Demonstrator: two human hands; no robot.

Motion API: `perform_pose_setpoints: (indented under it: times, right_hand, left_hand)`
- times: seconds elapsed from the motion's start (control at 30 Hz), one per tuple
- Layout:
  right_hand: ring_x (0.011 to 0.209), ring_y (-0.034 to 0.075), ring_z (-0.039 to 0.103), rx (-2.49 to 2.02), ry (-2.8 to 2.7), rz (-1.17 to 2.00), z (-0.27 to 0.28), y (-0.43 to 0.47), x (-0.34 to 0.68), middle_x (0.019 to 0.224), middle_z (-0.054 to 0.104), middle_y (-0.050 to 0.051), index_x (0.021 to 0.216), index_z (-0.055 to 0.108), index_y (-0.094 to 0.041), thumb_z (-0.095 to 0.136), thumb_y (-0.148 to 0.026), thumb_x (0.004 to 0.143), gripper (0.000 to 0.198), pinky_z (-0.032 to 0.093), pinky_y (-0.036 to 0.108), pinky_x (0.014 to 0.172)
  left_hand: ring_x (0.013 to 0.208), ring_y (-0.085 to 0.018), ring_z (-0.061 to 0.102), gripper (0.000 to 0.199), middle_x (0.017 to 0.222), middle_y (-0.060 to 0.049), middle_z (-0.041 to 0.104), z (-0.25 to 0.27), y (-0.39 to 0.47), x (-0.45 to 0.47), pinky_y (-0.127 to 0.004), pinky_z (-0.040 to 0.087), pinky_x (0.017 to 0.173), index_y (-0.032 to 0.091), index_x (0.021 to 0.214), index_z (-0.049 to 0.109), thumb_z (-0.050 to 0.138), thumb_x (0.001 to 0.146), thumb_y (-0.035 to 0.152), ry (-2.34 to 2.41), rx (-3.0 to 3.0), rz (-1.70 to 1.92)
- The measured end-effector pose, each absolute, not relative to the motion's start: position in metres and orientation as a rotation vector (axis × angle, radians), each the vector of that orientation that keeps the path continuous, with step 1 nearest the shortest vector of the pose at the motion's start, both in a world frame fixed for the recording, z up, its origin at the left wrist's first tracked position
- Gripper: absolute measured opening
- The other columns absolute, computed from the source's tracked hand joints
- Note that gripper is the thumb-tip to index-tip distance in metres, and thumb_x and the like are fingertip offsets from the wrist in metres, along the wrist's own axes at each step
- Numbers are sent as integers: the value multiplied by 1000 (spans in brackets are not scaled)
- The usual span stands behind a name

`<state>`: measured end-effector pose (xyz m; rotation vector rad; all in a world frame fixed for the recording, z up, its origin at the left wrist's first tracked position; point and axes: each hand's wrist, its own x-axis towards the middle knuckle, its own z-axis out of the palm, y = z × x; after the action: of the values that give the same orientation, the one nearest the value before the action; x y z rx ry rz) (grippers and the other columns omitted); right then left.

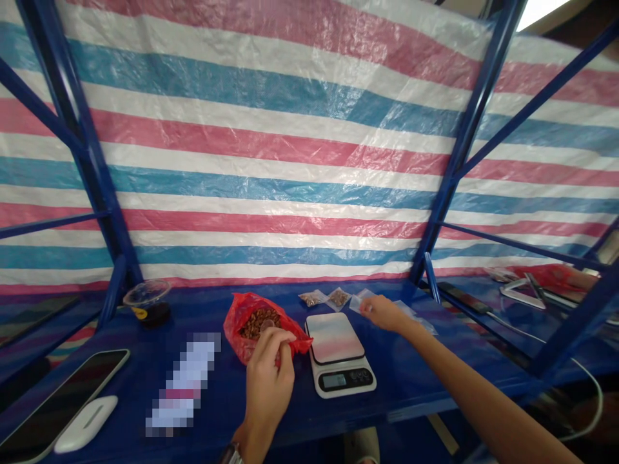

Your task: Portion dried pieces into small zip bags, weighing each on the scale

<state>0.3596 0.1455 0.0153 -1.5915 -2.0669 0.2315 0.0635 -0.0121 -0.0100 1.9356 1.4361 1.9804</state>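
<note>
While the left hand bends over the near right side of the red bag, the right hand reaches out past the scale. The left fingers lie close together, bent towards the thumb, with red plastic showing between them; a small clear piece sits at their tips, and I cannot tell whether they grip it or only the rim. The bag stands on the blue table, left of the scale, its mouth open on a heap of brown bits.

The right hand is half curled, its fingertips at a clear bag beyond the scale's far right corner; I cannot tell whether they pinch it. More clear plastic lies beyond the right forearm. Left of that clear bag, two packets of brown bits lie side by side behind the scale. The scale's plate is bare, and its display is lit, the figures too small to read.

Farther left are a lidded cup of dark liquid, a blurred-out strip, a phone and a white case just beside it. A striped sheet hangs behind the table.
</note>
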Motion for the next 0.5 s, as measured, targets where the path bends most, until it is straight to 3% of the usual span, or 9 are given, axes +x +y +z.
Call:
perform_pose_setpoints:
  times: [0.07,0.13,0.23,0.3,0.5]
  right_hand:
    - [77,23,69,-1471,-2061,347,27,130,353,83,77,7,78,76,-21,68,-26,80,10,47,29,71]
    - [76,22,68,-1309,-2006,487,37,104,338,82,76,5,82,75,-22,68,-35,84,15,49,29,69]
    - [60,17,61,-1087,-1961,905,43,54,302,70,71,1,83,73,-22,72,-44,85,22,42,25,53]
    - [53,15,56,-1003,-1889,1151,42,27,280,63,67,-1,83,70,-22,75,-45,84,24,36,24,48]
    - [69,17,64,-867,-1693,1301,27,8,265,77,72,2,79,69,-21,77,-45,84,26,49,28,65]
  left_hand:
    - [90,-21,70,23,93,-5,73,-8,-13,68,-32,56,84,25,90,71,51,95,15,1450,1997,1949]
    - [107,-25,69,21,112,-8,73,-7,-15,74,-37,55,95,26,111,70,58,95,21,1494,2113,1862]
    - [132,-32,58,70,144,-13,61,-11,-16,85,-47,49,110,26,150,47,76,86,36,1529,2334,1663]
    - [137,-34,54,86,150,-13,56,-17,-16,89,-49,47,112,26,158,35,79,84,41,1528,2420,1584]
    - [127,-29,61,56,132,-11,68,-19,-18,79,-46,53,106,26,145,51,70,93,35,1491,2494,1545]
